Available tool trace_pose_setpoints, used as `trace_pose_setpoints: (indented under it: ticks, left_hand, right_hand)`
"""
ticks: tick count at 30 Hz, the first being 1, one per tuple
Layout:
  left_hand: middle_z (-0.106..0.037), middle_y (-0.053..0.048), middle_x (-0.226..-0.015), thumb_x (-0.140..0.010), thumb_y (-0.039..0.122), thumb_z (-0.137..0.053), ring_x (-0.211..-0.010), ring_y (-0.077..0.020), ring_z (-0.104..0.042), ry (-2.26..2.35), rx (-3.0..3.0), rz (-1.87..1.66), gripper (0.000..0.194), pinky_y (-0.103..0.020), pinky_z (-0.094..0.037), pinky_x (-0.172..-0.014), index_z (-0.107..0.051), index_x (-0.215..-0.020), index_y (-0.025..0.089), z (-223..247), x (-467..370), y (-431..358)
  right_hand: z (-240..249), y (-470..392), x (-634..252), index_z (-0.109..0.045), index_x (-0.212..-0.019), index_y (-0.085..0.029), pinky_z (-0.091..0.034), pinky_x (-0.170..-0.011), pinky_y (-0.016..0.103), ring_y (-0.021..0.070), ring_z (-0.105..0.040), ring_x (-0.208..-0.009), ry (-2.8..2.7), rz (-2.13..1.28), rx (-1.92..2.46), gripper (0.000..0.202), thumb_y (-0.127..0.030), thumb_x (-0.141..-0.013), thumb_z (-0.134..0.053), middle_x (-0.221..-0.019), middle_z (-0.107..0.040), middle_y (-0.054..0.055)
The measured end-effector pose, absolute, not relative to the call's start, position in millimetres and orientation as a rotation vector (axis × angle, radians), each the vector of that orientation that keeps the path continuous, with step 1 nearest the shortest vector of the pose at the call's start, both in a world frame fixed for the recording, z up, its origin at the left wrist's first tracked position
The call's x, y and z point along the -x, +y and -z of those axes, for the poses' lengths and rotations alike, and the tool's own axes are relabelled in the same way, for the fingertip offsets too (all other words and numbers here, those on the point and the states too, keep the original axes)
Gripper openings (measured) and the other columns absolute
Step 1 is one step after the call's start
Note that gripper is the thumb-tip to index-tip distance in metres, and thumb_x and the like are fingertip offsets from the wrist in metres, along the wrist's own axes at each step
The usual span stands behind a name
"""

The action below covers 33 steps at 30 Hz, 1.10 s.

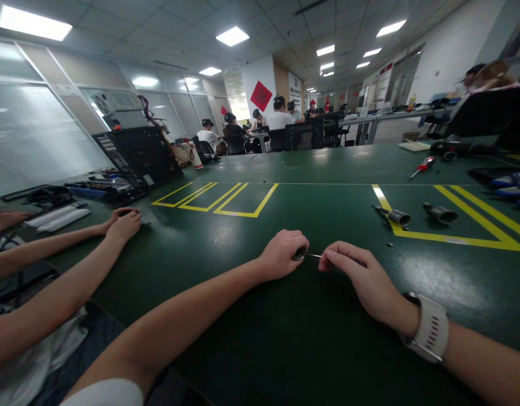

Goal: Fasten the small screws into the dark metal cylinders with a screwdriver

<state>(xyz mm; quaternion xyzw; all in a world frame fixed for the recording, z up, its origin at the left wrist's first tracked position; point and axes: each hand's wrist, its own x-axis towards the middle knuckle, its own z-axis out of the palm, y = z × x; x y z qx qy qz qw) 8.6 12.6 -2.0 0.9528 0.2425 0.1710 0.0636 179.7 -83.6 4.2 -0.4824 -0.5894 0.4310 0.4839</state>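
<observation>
My left hand [284,255] is closed around a dark, cup-shaped metal part [299,253], whose round open end faces right. Most of that part is hidden by the fingers. My right hand [355,274] pinches a thin metal rod [314,255] just to the right. The rod's tip reaches the rim of the cup-shaped part; whether it goes inside I cannot tell. Two similar metal cups with shanks, a near one [399,217] and another [441,213], lie on the green tabletop [251,321]. A small dark piece [390,244] lies close to them.
Yellow tape [238,213] marks boxes on the table. A red-handled screwdriver [424,164] and a dark power tool [454,150] lie at the back right, blue-handled tools [514,181] at the right edge. A co-worker's hands [123,223] are at the left, near a black case [144,152].
</observation>
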Motion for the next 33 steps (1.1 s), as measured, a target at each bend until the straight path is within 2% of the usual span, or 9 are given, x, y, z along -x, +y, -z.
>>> trace_pose_setpoints:
  ticks: [4, 8, 19, 33]
  left_hand:
    - [-0.056, -0.001, -0.077, -0.076, 0.016, -0.052, -0.073, -0.0128, -0.051, 0.766, -2.749, -0.607, 0.000, -0.026, -0.039, -0.069, -0.052, -0.076, 0.016, 4.1, -8.9, 15.4]
    - [-0.053, 0.000, -0.074, -0.075, 0.019, -0.054, -0.070, -0.0122, -0.050, 0.780, -2.626, -0.690, 0.005, -0.024, -0.039, -0.065, -0.050, -0.073, 0.016, 3.6, -9.1, 15.8]
    - [-0.052, 0.000, -0.072, -0.075, 0.018, -0.054, -0.069, -0.0119, -0.049, 0.814, -2.638, -0.691, 0.006, -0.024, -0.038, -0.064, -0.050, -0.071, 0.016, 4.9, -10.8, 16.3]
    - [-0.056, -0.002, -0.078, -0.076, 0.016, -0.052, -0.073, -0.0137, -0.052, 0.789, -2.793, -0.553, 0.001, -0.026, -0.038, -0.069, -0.053, -0.076, 0.016, 1.4, -10.3, 13.2]
  right_hand:
    - [-0.4, -78.7, -181.2, -0.062, -0.073, -0.017, -0.042, -0.073, 0.034, 0.0180, -0.055, -0.074, -1.076, -1.331, 0.988, 0.019, -0.030, -0.082, -0.051, -0.074, -0.061, 0.004]
    - [1.8, -76.5, -183.2, -0.064, -0.072, -0.017, -0.042, -0.072, 0.032, 0.0169, -0.055, -0.072, -0.947, -1.436, 0.901, 0.018, -0.030, -0.080, -0.055, -0.073, -0.062, 0.004]
    - [6.4, -72.7, -186.0, -0.065, -0.068, -0.017, -0.041, -0.068, 0.030, 0.0153, -0.054, -0.068, -0.886, -1.475, 0.856, 0.019, -0.027, -0.080, -0.055, -0.068, -0.063, 0.003]
    - [5.0, -75.8, -183.3, -0.064, -0.073, -0.018, -0.041, -0.073, 0.033, 0.0172, -0.055, -0.073, -0.997, -1.401, 0.898, 0.018, -0.029, -0.082, -0.054, -0.074, -0.062, 0.003]
